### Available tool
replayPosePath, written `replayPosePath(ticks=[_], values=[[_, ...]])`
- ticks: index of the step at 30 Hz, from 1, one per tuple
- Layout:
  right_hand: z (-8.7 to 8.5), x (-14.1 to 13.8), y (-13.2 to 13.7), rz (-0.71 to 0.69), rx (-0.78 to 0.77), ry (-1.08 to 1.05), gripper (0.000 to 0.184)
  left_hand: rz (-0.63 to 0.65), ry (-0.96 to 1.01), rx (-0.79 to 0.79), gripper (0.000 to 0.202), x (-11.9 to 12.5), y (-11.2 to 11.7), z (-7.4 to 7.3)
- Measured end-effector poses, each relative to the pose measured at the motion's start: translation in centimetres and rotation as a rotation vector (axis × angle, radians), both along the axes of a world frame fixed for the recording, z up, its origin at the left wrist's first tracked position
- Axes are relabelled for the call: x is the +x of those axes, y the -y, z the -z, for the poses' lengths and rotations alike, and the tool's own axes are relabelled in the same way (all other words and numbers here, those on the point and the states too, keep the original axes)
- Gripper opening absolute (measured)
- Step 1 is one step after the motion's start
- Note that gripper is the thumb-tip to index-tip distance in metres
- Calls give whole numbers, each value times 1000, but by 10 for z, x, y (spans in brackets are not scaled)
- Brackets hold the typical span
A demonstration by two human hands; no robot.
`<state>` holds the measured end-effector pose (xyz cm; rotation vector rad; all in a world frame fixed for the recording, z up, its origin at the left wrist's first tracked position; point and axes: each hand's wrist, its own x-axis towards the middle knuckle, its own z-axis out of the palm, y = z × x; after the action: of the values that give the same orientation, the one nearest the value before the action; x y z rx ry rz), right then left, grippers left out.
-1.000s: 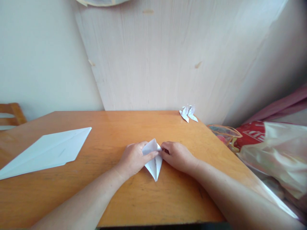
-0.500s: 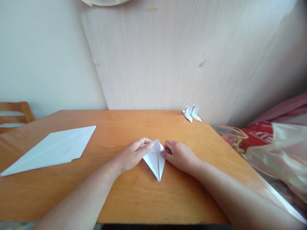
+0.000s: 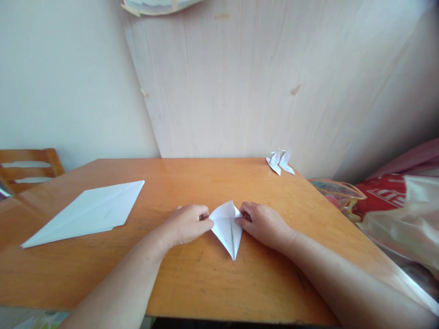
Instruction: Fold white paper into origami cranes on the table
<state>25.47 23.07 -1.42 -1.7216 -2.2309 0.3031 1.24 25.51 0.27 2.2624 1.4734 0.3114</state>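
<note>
A small white folded paper (image 3: 228, 227), kite-shaped with its point toward me, lies on the orange wooden table (image 3: 178, 274). My left hand (image 3: 187, 224) is curled with its fingertips pinching the paper's left corner. My right hand (image 3: 262, 224) is curled too, pinching the paper's right corner. The paper's top flap stands slightly raised between the two hands.
A large white sheet (image 3: 87, 212) with a diagonal crease lies at the table's left. A small finished folded-paper figure (image 3: 280, 161) sits at the far right edge by a leaning wooden board (image 3: 240, 77). Plastic bags (image 3: 394, 210) lie to the right, and a wooden chair (image 3: 27, 167) stands far left.
My left hand slid off the top of the paper to its left corner, uncovering the flap. The view shifted slightly to the left.
</note>
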Motion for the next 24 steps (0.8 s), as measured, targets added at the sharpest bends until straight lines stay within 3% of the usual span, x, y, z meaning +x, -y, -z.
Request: replayPosePath(ticks=[13, 19, 24], values=[[1, -1, 0, -20, 22, 32, 12, 37, 52, 17, 13, 11, 4, 1], [4, 0, -1, -22, 36, 36, 13, -98, -71, 109, 17, 21, 5, -4], [3, 0, 0, -18, 46, 34, 11, -92, -163, 186, 19, 29, 6, -3]])
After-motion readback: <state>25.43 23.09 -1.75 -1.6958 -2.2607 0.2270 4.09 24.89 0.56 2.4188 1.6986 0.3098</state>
